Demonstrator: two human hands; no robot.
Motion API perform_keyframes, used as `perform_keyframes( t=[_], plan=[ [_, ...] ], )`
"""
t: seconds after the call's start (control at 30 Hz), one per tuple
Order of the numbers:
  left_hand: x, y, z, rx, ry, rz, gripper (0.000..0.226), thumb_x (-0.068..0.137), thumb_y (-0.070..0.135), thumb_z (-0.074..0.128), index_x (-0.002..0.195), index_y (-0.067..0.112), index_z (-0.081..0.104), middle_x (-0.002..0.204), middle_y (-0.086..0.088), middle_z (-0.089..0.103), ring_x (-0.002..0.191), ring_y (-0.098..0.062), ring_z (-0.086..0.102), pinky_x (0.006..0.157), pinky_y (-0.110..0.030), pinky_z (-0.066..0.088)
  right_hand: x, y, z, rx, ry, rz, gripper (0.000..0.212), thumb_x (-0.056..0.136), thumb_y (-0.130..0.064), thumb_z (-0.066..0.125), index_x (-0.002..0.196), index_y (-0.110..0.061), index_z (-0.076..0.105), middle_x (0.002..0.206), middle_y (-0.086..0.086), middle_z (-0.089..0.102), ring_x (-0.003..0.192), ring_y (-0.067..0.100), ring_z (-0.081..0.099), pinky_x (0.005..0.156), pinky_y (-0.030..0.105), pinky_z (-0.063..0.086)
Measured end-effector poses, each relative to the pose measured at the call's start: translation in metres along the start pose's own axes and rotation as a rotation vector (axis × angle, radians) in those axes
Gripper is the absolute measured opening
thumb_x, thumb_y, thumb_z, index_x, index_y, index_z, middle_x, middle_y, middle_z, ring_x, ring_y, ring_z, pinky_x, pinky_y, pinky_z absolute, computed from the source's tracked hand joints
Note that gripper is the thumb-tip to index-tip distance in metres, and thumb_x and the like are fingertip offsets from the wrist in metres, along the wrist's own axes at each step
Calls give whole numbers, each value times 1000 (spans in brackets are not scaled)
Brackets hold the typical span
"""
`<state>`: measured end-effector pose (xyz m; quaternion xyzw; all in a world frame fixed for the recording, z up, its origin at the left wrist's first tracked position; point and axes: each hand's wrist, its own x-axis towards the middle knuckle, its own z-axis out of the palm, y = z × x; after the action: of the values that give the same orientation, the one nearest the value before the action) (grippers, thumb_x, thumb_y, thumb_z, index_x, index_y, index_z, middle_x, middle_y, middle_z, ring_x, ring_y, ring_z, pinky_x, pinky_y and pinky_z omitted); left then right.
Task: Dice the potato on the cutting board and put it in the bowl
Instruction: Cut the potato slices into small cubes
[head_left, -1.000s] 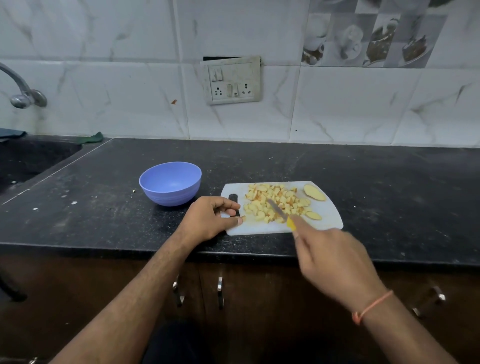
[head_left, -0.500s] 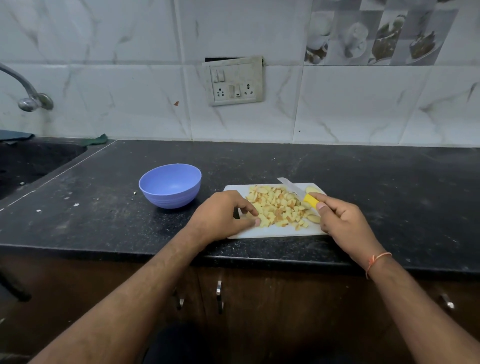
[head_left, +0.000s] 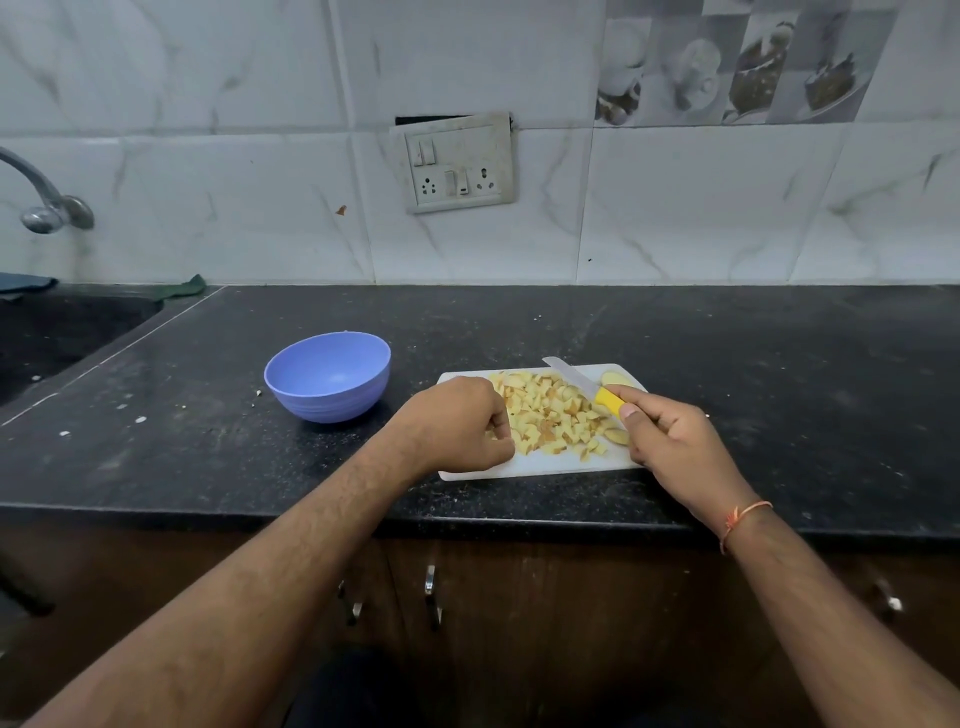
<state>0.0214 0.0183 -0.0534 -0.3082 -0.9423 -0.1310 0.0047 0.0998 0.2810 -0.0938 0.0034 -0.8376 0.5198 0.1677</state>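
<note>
My right hand (head_left: 675, 447) grips the yellow-handled knife (head_left: 587, 387); left hand (head_left: 457, 421), fingers curled, at the board's (head_left: 545, 467) left edge, grip unclear. I'd sweep potato dice (head_left: 550, 415) w/ flat blade toward bowl (head_left: 328, 375).

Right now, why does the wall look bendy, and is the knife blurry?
In the head view the wide lens bends the tile lines near the edges; the knife is sharp, held in the right hand over the potato pieces; soft, even light leaves only a faint shadow under the bowl and a dull sheen on the tap.
</note>
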Motion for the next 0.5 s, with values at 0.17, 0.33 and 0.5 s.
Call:
perform_keyframes(
  t=[0.17, 0.33, 0.5],
  plan=[
    [-4, -5, 3, -199, 109, -27, 9, 93, 33, 66, 87, 28, 71, 95, 13, 70, 83, -3, 65, 75, -32, 56, -1, -3, 0, 5, 2, 8, 34, 108, -22, 52, 140, -26, 65, 54, -14, 44, 52, 4, 38, 53, 16, 36],
    [-9, -15, 7, -403, 203, -84, 7, 100, 27, 64, 97, 31, 69, 93, 17, 73, 77, 6, 62, 69, -17, 48, -1, -4, 0, 13, 5, 20, 35, 108, -22, 52, 140, -24, 64, 54, -15, 44, 52, 4, 38, 53, 16, 36],
    [-6, -12, 4, -614, 280, -122, 5, 101, 22, 67, 102, 25, 71, 90, 11, 78, 59, 0, 63, 64, -40, 65, -2, -5, 0, 17, 5, 34, 35, 108, -22, 52, 141, -25, 63, 55, -13, 43, 52, 4, 38, 52, 16, 36]
  ],
)
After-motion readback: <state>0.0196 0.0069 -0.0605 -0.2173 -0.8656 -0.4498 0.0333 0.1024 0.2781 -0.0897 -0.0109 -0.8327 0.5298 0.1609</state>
